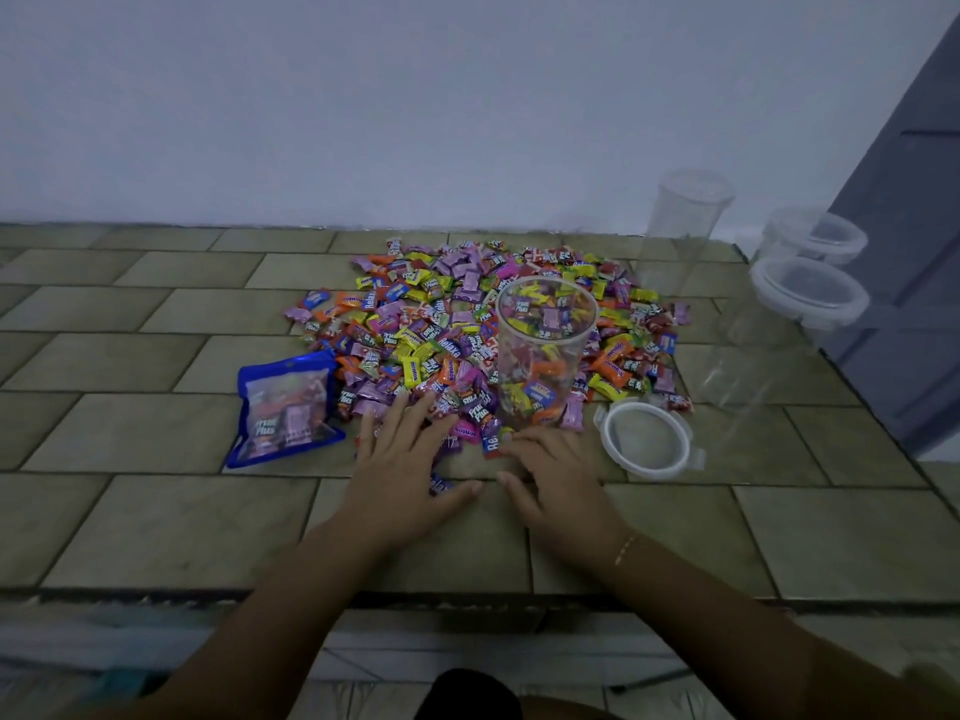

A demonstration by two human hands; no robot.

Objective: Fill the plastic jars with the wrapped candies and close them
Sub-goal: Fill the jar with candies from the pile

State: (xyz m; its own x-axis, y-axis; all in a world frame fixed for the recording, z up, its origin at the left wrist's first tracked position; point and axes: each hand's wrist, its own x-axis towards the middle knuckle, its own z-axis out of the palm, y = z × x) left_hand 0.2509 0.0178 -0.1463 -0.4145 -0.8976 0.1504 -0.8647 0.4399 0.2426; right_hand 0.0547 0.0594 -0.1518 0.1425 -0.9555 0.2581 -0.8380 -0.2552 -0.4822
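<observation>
On the tiled worktop [156, 511] a heap of wrapped candies [415, 324] spreads around an open clear jar [543, 350], partly filled. The left hand [402, 475] lies flat at the heap's near edge; the right hand [558, 480] rests beside it, fingers [519, 449] loosely bent. A lid [647, 439] lies just right of the jar, and a blue candy bag [285, 407] left of the heap

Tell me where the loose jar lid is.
The round white-rimmed plastic lid lies flat on the tiled surface, right of the right hand, beside the open clear jar.

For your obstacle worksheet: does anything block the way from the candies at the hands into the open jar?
Nothing visible does: the clear plastic jar stands lidless, directly beyond the colourful wrapped candies.
</observation>
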